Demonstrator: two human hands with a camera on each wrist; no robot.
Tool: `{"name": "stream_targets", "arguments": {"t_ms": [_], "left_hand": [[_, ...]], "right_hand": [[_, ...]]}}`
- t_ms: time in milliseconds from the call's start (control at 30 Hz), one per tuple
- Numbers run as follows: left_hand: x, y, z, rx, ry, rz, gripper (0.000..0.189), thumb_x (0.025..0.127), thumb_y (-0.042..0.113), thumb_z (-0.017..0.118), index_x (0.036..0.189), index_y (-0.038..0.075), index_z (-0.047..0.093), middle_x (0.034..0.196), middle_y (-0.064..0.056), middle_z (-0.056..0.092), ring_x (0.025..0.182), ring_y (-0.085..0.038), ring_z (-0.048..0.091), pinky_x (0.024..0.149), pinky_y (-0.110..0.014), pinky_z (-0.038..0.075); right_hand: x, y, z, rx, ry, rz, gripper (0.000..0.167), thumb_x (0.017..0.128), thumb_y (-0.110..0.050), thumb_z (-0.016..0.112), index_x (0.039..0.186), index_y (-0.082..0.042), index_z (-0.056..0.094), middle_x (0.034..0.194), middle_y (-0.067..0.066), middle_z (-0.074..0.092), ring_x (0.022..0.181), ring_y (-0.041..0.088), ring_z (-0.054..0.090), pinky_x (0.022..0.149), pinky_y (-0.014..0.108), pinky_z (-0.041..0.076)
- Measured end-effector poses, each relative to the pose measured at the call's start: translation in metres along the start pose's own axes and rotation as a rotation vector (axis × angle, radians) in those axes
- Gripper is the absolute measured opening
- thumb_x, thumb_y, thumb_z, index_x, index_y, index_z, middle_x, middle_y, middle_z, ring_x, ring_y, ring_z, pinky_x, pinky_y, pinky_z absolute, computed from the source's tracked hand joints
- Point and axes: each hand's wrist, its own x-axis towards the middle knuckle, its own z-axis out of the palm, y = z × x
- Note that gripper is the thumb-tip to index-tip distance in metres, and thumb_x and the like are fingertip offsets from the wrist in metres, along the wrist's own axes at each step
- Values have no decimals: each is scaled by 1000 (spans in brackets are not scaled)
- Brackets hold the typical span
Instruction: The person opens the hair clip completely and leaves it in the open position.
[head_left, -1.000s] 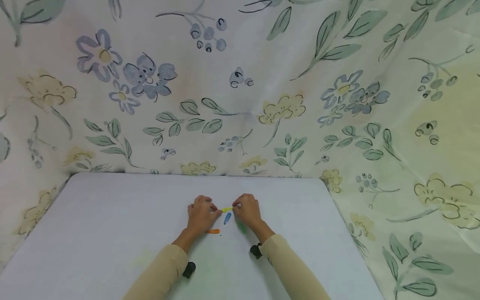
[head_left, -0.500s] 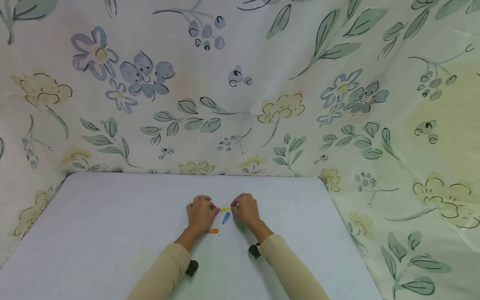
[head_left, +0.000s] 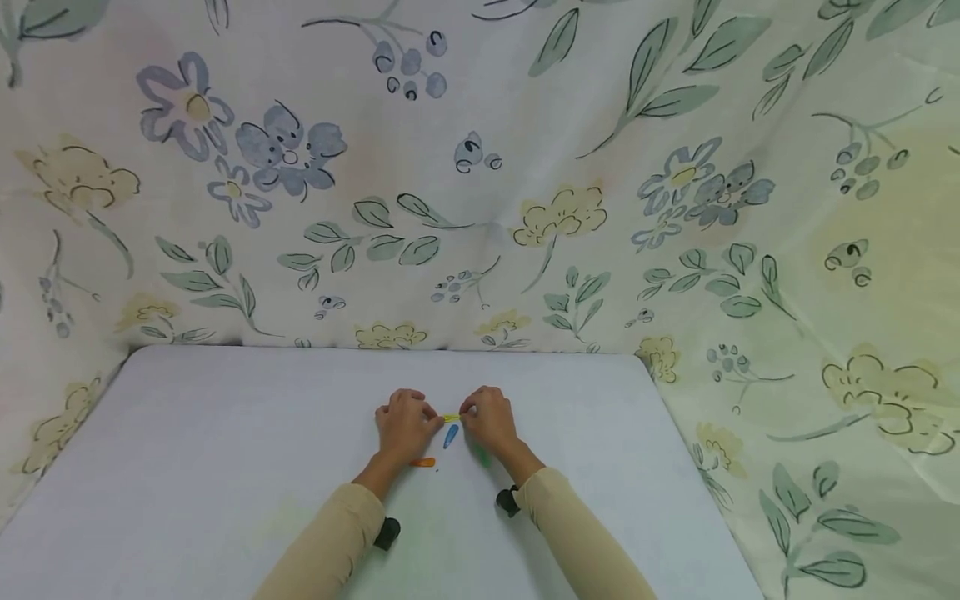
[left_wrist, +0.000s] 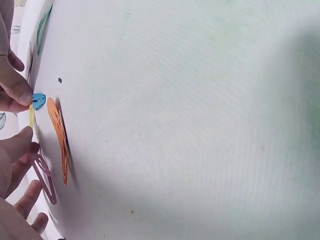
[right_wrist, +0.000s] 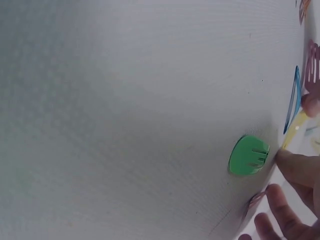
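Observation:
A yellow snap hair clip point(head_left: 452, 418) spans the gap between my two hands above the white table. My left hand point(head_left: 406, 425) pinches its left end between thumb and finger, while the right hand point(head_left: 489, 419) pinches the other end. Just below it lies a blue hair clip point(head_left: 451, 437). An orange hair clip point(head_left: 424, 462) rests beside my left wrist. Partly under the right hand is a green hair clip point(right_wrist: 249, 155). In the left wrist view a pink hair clip point(left_wrist: 45, 180) lies by the left fingers. A reddish clip point(right_wrist: 256, 200) sits near the right fingers.
The white table point(head_left: 225, 467) has a rounded far edge against a floral cloth point(head_left: 420, 192), which also hangs at the sides. A tiny dark speck point(left_wrist: 60, 80) lies on the tabletop. Black wrist cameras point(head_left: 387, 533) hang under both sleeves.
Both hands stay in nearly the same place around the yellow hair clip, with slight finger shifts and a small turn of the clip. The head view drifts slightly. The other clips stay put.

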Motion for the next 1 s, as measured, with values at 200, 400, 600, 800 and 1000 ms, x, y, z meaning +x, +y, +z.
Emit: {"name": "stream_targets", "arguments": {"t_ms": [200,400,600,800,1000], "left_hand": [[0,3,0,-23,-9,8,9,85,20,80,81,13,77,124,-11,63,128,-33,45,102,-65,29],[0,3,-1,-66,-19,1,6,87,17,77,84,12,76,128,-12,61,131,-34,43,103,-65,27],[1,0,-2,-139,-30,-22,5,88,16,77,86,11,76,132,-13,58,133,-33,41,106,-62,27],[3,-3,-7,-166,-38,-6,5,89,16,75,87,11,75,137,-10,56,136,-31,40,104,-62,32],[4,-2,-16,-264,-94,-20,6,94,11,68,93,7,73,142,-11,51,139,-33,38,109,-60,32]], "right_hand": [[2,0,0,-1,-16,-8,5,88,-10,74,86,-13,78,103,4,68,110,25,57,101,46,44],[3,1,0,-15,-25,-32,5,88,-11,74,87,-14,78,105,5,68,110,25,56,99,46,45],[3,2,-1,-46,-41,-93,6,87,-10,75,87,-14,79,106,6,68,112,26,57,99,48,45],[3,1,-3,-17,-118,-123,5,91,-10,70,91,-12,74,104,5,67,110,27,56,96,50,44],[4,1,-10,120,-158,-124,8,95,-8,62,101,-9,69,103,4,66,107,25,55,98,47,44]]}}
